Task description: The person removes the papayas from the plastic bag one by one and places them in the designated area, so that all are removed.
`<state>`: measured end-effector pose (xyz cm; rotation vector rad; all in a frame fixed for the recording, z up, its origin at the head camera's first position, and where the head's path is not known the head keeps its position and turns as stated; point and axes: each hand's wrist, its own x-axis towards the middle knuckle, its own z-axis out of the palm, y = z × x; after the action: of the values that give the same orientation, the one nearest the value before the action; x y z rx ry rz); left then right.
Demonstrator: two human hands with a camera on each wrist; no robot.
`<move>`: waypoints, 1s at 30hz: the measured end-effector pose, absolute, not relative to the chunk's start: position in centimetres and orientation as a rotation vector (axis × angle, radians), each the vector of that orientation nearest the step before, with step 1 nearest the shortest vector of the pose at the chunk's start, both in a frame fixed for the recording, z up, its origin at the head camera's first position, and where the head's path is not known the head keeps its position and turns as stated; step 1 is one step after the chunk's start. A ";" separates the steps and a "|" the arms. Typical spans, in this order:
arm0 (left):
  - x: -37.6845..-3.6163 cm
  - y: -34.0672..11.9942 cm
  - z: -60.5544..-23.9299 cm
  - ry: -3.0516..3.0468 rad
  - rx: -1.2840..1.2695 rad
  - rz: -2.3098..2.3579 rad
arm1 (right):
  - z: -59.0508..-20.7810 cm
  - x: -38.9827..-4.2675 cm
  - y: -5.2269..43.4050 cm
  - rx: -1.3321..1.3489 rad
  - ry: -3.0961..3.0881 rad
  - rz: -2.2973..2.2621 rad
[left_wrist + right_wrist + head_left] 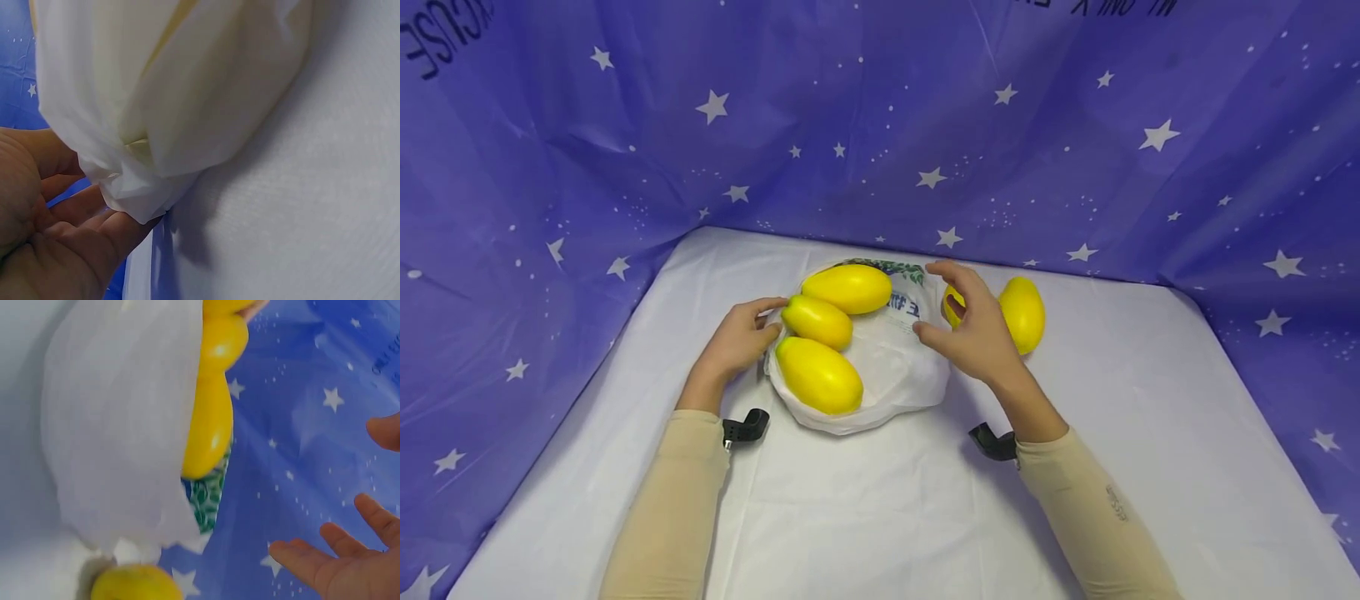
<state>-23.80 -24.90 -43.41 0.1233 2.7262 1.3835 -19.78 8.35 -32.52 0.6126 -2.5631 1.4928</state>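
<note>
A white plastic bag [898, 379] with green and blue print lies on the table. Three smooth yellow papayas, green at one tip, show on it: a far one [847, 288], a middle one [817, 322] and a near one [820, 377]. My left hand [741, 340] is at the bag's left side, its fingertips by the middle papaya's green tip. In the left wrist view, its fingers [78, 247] touch the bag's gathered white edge. Off the bag's right side, my right hand [973, 329] is spread with thumb and fingers apart, holding nothing.
Two more yellow fruits are right of the bag: one [1025, 315] beside my right hand, the other [953, 305] partly hidden behind it. White cloth [865, 517] covers the table. A blue star-print sheet [850, 108] rises behind and at both sides.
</note>
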 end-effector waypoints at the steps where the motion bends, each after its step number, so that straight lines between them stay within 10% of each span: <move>1: -23.8 -24.9 -43.4 2.725 0.127 1.388 | -32.7 -19.8 8.1 0.633 -2.568 1.494; 30: -23.8 -24.9 -43.4 2.727 0.130 1.371 | -39.6 -20.3 2.1 1.073 -2.640 1.400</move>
<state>-23.75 -24.91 -43.39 0.1302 2.7271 1.3709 -20.26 2.11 -39.64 1.0731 -2.6402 1.4002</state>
